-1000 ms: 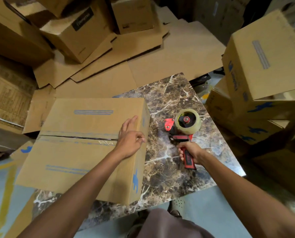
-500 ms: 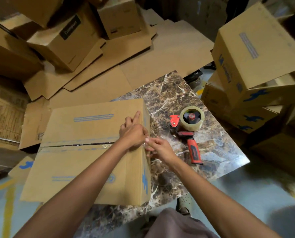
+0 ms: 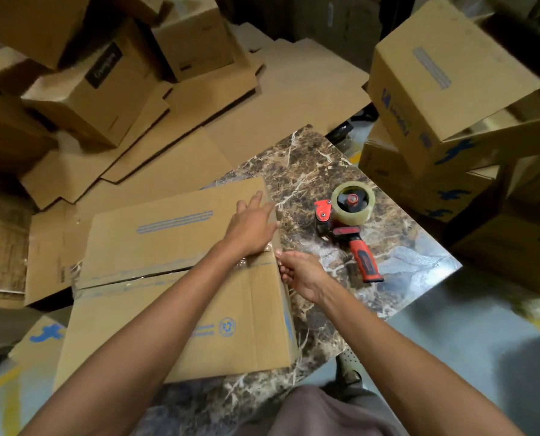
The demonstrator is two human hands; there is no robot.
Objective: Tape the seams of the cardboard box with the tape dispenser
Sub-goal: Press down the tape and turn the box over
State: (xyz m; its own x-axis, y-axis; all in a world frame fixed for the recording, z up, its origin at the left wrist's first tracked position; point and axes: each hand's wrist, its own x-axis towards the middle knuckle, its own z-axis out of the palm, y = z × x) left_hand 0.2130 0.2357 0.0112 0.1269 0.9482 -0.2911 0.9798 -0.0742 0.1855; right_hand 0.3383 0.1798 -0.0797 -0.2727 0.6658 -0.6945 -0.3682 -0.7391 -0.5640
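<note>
Pressing my left grip flat, fingers straight, on the cardboard box top, just above the seam. My right grip is curled at the box edge below it, at the tape end; can't tell if it pinches tape or only rubs it. The tape dispenser lies on the bench right of my right grip, untouched. Risks: uneven rubbing could wrinkle or lift the tape end, and the box could slide if my left grip eases.

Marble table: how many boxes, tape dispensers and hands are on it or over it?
Cardboard box: 1
Tape dispenser: 1
Hands: 2, the left hand and the right hand
Total: 4
</note>
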